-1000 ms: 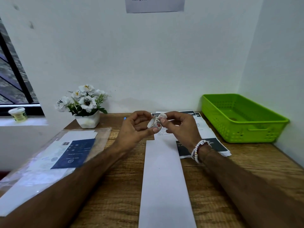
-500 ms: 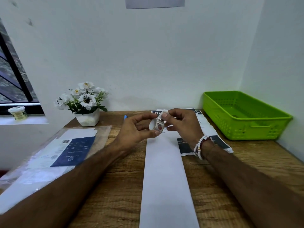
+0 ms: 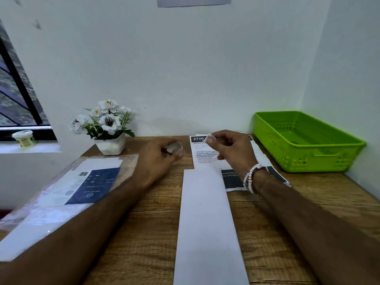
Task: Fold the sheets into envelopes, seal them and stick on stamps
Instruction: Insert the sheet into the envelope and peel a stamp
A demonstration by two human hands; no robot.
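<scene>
A wooden table (image 3: 144,243) set into a white-walled corner (image 3: 185,68), seen from the head of a person seated at it, both bare forearms reaching forward. The left hand (image 3: 158,157) has its fingers and thumb curled round a small roll (image 3: 174,148) and holds it low over the wood; what is printed on the roll is too blurred to read. The right hand (image 3: 232,149), a beaded bracelet (image 3: 251,176) at its wrist, pinches a small white stamp (image 3: 210,138) between thumb and forefinger, its other fingers loosely bent beneath. The stamp is held up in the air, apart from the roll and to the right of the left fingertips. A long folded white sheet (image 3: 207,223) lies flat on the table, its far end just short of both sets of fingers and its length running back between the forearms. Printed pages (image 3: 202,155) lie under the right hand's fingers. Beyond the right fingers, toward the corner, stands a green basket (image 3: 308,161). Left of the left fingers sit a white pot of flowers (image 3: 104,120) and, nearer the person, a clear plastic packet (image 3: 82,186) with a blue label. A small jar (image 3: 23,137) rests on the sill of the window (image 3: 16,95) at far left
</scene>
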